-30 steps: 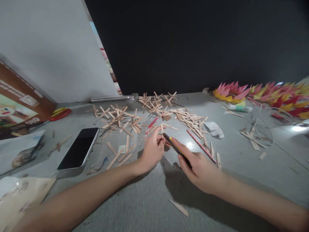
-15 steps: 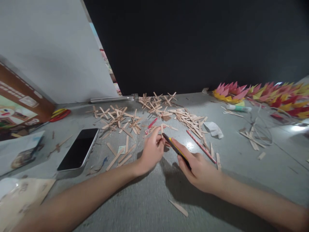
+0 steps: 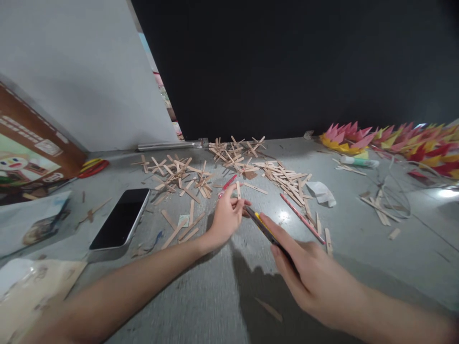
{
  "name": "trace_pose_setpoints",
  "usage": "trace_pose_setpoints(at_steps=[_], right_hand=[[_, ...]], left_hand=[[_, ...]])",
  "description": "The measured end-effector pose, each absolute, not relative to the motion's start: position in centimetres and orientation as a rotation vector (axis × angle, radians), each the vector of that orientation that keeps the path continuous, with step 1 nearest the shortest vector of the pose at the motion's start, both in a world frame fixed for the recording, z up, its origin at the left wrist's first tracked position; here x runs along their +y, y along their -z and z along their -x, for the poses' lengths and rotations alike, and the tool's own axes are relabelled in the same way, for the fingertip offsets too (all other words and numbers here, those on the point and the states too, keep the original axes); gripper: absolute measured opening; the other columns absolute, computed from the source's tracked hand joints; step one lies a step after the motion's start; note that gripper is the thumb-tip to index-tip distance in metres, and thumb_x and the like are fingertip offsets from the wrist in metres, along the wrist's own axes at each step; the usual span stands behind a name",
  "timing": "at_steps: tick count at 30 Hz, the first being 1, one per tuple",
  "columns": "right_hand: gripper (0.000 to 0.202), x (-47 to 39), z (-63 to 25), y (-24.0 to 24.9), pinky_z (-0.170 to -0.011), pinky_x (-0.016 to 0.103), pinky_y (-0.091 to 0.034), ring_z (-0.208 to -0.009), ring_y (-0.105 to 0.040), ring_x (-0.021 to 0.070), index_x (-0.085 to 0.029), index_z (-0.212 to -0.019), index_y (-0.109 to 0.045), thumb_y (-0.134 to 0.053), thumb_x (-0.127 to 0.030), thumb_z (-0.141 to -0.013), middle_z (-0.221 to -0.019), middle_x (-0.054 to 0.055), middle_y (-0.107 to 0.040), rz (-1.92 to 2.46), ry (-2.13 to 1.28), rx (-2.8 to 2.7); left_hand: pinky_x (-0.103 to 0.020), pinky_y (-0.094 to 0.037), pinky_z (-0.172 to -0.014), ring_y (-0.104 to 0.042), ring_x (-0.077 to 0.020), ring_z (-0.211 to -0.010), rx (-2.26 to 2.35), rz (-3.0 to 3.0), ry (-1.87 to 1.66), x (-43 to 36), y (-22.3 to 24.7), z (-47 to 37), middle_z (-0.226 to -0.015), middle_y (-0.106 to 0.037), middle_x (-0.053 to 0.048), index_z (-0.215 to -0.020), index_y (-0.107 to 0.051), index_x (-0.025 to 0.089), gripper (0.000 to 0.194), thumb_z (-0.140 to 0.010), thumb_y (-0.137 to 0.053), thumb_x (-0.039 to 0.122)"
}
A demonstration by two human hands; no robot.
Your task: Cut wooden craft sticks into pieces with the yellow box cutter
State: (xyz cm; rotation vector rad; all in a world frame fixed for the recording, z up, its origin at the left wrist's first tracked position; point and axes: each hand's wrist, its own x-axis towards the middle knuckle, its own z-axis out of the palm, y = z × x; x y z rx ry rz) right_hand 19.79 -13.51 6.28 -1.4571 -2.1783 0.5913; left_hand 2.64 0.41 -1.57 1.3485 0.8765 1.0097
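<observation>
Near the middle, my left hand (image 3: 226,216) pinches a small wooden stick (image 3: 238,190), which stands up from its fingers. My right hand (image 3: 308,267) is wrapped round a black and yellow utility knife (image 3: 267,229), its front end pointing up and left, close to my left fingertips. Whether the knife tip touches the left hand or the stick I cannot tell. Behind the hands lie crossed wooden sticks (image 3: 175,174) and a pile of loose sticks (image 3: 287,179). A red pencil (image 3: 301,219) rests right of the knife.
A phone (image 3: 120,220) lies at the left, near a brown box (image 3: 36,143). At the right are pink and yellow paper shapes (image 3: 349,138), a glue tube (image 3: 359,161), crumpled paper (image 3: 322,193) and a thin cable (image 3: 390,191). A black panel (image 3: 287,67) stands behind.
My right hand and the knife have drawn back toward the lower right, away from the stick. My left hand still pinches the stick. The view has shifted slightly.
</observation>
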Motion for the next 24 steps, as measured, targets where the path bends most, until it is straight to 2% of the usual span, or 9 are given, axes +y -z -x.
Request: trace_pose_setpoints(at_steps=[2,4,7,10,14,17,19,22,24], right_hand=[[0.063,-13.7,-19.8,-6.7,-0.051,0.030,-0.045,-0.047,-0.062,0.0180,-0.015,-0.170,-0.026,-0.038,-0.027,-0.109,-0.066,0.001,-0.069,1.432,-0.556,-2.177],[0.058,-13.4,-20.2,-7.0,-0.051,0.030,-0.045,-0.048,-0.062,0.0183,-0.017,-0.165,-0.033,-0.041,-0.031,-0.109,-0.068,0.000,-0.068,1.486,-0.494,-2.119],[0.046,-12.2,-21.4,-7.8,-0.047,0.028,-0.040,-0.045,-0.058,0.0172,-0.020,-0.151,-0.046,-0.045,-0.038,-0.110,-0.062,-0.004,-0.059,1.597,-0.396,-1.973],[0.042,-11.2,-22.9,-9.4,-0.041,0.027,-0.034,-0.035,-0.047,0.0146,-0.024,-0.147,-0.050,-0.047,-0.041,-0.109,-0.054,-0.009,-0.049,1.614,-0.402,-1.907],[0.040,-10.4,-24.9,-11.3,-0.039,0.028,-0.029,-0.032,-0.041,0.0138,-0.025,-0.142,-0.058,-0.051,-0.043,-0.107,-0.049,-0.009,-0.047,1.637,-0.261,-1.946],[0.036,-10.0,-26.2,-12.0,-0.041,0.028,-0.029,-0.036,-0.043,0.0134,-0.025,-0.134,-0.064,-0.051,-0.043,-0.106,-0.055,-0.005,-0.056,1.667,-0.137,-1.981],[0.035,-9.8,-26.8,-12.1,-0.043,0.029,-0.032,-0.043,-0.050,0.0150,-0.024,-0.133,-0.066,-0.051,-0.042,-0.106,-0.064,-0.001,-0.063,1.692,-0.095,-1.994],[0.037,-9.7,-27.5,-12.2,-0.046,0.030,-0.035,-0.049,-0.055,0.0173,-0.024,-0.133,-0.067,-0.051,-0.043,-0.106,-0.070,0.002,-0.066,1.717,-0.051,-2.006],[0.038,-9.6,-27.6,-12.2,-0.048,0.030,-0.036,-0.050,-0.055,0.0177,-0.024,-0.134,-0.067,-0.052,-0.043,-0.106,-0.069,0.002,-0.065,1.717,-0.031,-2.022]], left_hand=[[-0.032,-0.062,-0.068,-0.077,-0.0192,-0.071,0.825,-1.325,-0.996,0.4,1.6,-2.6,-0.091,-0.076,-0.006,-0.140,-0.044,0.018,0.052,-0.100,-0.070,0.039],[-0.034,-0.063,-0.069,-0.078,-0.0211,-0.072,0.755,-1.294,-0.941,0.1,1.6,-2.7,-0.088,-0.077,-0.006,-0.128,-0.047,0.020,0.047,-0.099,-0.073,0.045],[-0.037,-0.064,-0.070,-0.079,-0.0225,-0.071,0.720,-1.273,-0.836,-0.3,1.5,-2.8,-0.089,-0.078,-0.009,-0.106,-0.050,0.020,0.043,-0.096,-0.076,0.053],[-0.037,-0.063,-0.074,-0.079,-0.0221,-0.075,0.730,-1.319,-0.785,-0.3,1.6,-2.7,-0.090,-0.078,-0.010,-0.096,-0.055,0.019,0.041,-0.095,-0.077,0.053],[-0.041,-0.059,-0.088,-0.073,-0.0236,-0.093,0.749,-1.729,-0.783,-0.1,1.9,-2.5,-0.095,-0.076,-0.009,-0.095,-0.075,0.020,0.024,-0.097,-0.076,0.044],[-0.043,-0.052,-0.100,-0.063,-0.0265,-0.109,0.717,-2.056,-0.797,-0.1,2.0,-2.4,-0.102,-0.072,-0.009,-0.095,-0.084,0.024,0.015,-0.100,-0.073,0.033],[-0.043,-0.049,-0.101,-0.058,-0.0264,-0.112,0.658,-2.185,-0.717,-0.2,1.9,-2.4,-0.103,-0.068,-0.009,-0.103,-0.085,0.026,0.020,-0.104,-0.065,0.028],[-0.043,-0.046,-0.102,-0.054,-0.0262,-0.113,0.606,-2.273,-0.615,-0.4,1.7,-2.5,-0.105,-0.067,-0.009,-0.122,-0.080,0.026,0.028,-0.109,-0.056,0.023],[-0.043,-0.046,-0.103,-0.054,-0.0264,-0.115,0.617,-2.272,-0.623,-0.4,1.6,-2.5,-0.107,-0.069,-0.009,-0.122,-0.078,0.024,0.026,-0.108,-0.057,0.021]])
